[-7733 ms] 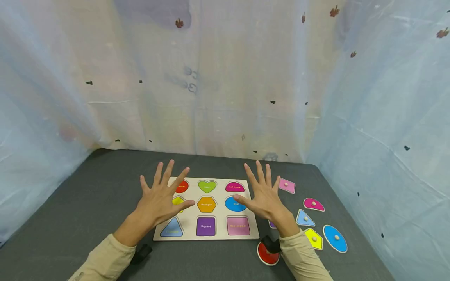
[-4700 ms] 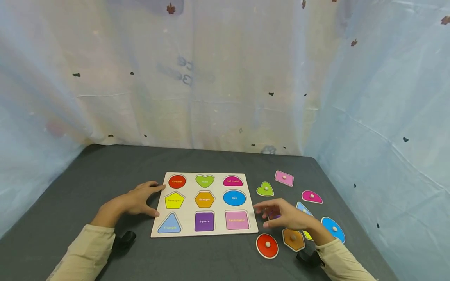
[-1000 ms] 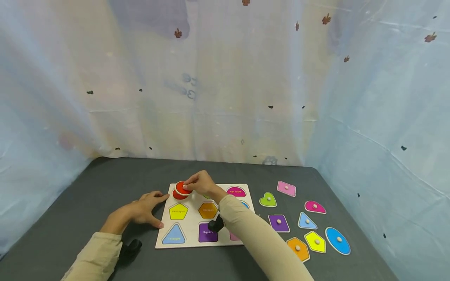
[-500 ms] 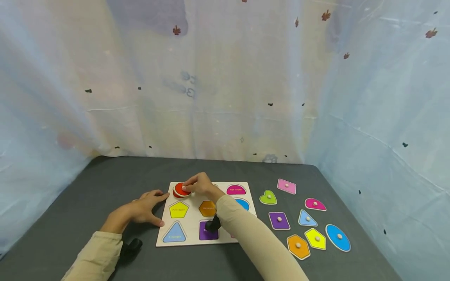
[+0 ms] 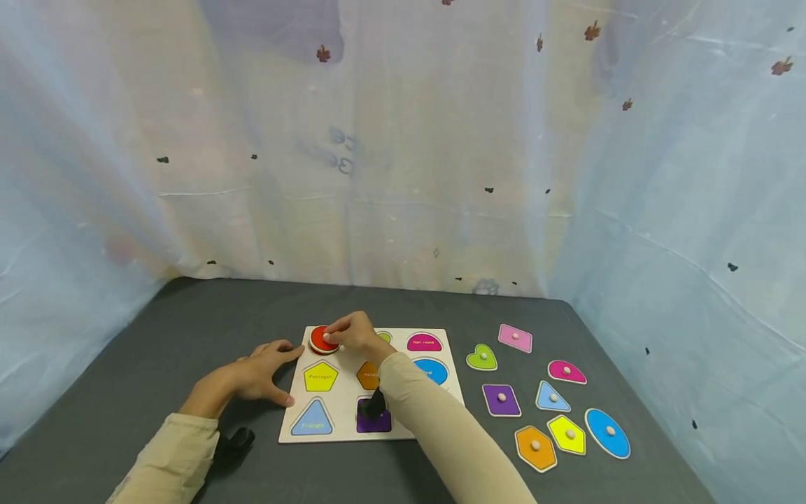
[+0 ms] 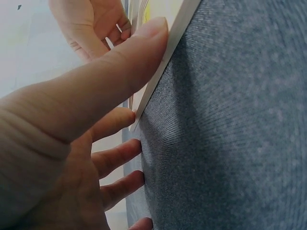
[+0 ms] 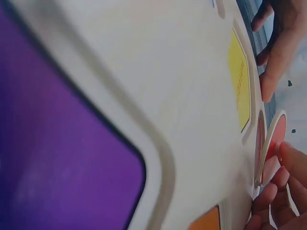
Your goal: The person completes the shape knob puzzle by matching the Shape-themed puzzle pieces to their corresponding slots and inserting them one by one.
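In the head view the right hand [image 5: 357, 334] pinches the knob of the red round piece [image 5: 322, 340] over the circular recess at the board's far left corner. Seen from the right wrist, the red piece [image 7: 275, 143] stands tilted against the board [image 7: 192, 86], one edge raised from the recess, thumb and fingers of the right hand [image 7: 288, 191] at its knob. The left hand [image 5: 255, 378] rests at the left edge of the white board [image 5: 343, 402]. In the left wrist view the thumb of the left hand [image 6: 81, 124] lies on the board's rim [image 6: 177, 38], fingers spread along its side.
Right of the board lie loose knobbed pieces: green heart [image 5: 481, 358], pink rectangle [image 5: 515, 338], purple square [image 5: 502, 401], magenta half round [image 5: 567, 372], blue triangle [image 5: 552, 397], yellow pentagon [image 5: 567, 435], orange hexagon [image 5: 536, 449] and blue oval [image 5: 607, 433]. A pale curtain [image 5: 403, 140] surrounds the dark table [image 5: 327, 476].
The red piece went from the table right of the board to the circular recess in the right hand, and now covers more of that recess. The left hand has stayed at the board's edge.
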### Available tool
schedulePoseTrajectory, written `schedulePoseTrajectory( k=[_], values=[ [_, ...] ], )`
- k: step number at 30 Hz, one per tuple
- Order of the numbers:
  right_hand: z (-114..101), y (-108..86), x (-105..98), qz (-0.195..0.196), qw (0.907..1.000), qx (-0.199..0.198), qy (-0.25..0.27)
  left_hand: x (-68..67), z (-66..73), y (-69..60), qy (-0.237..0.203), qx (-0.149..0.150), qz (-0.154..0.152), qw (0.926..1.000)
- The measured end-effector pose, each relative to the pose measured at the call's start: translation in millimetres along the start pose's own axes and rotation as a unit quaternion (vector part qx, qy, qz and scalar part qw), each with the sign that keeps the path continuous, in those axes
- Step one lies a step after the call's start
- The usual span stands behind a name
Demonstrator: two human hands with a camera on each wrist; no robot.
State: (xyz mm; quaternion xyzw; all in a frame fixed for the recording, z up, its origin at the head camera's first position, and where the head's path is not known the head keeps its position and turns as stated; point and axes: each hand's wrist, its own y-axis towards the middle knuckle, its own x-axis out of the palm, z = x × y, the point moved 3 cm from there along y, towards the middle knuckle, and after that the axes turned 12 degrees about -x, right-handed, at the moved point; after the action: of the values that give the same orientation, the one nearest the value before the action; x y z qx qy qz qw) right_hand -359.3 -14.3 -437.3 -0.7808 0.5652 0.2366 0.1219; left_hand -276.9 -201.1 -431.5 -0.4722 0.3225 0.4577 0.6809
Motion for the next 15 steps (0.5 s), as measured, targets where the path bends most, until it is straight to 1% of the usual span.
schedulePoseTrajectory(
  k=[3, 9, 15],
  values=[
    [1.0, 1.1, 2.5, 0.009, 0.9999, 0.002, -0.007, 0.0, -0.7, 0.2, 0.0, -0.003, -0.001, 1.0],
    [2.3, 1.8, 7.5, 0.009, 0.9997, -0.001, -0.021, 0.1, -0.4, -0.6, 0.001, -0.008, 0.0, 1.0],
    [0.8, 0.6, 8.5, 0.013, 0.9992, 0.01, -0.037, -2.7, 2.3, -4.8, -0.006, 0.002, -0.002, 1.0]
  ],
)
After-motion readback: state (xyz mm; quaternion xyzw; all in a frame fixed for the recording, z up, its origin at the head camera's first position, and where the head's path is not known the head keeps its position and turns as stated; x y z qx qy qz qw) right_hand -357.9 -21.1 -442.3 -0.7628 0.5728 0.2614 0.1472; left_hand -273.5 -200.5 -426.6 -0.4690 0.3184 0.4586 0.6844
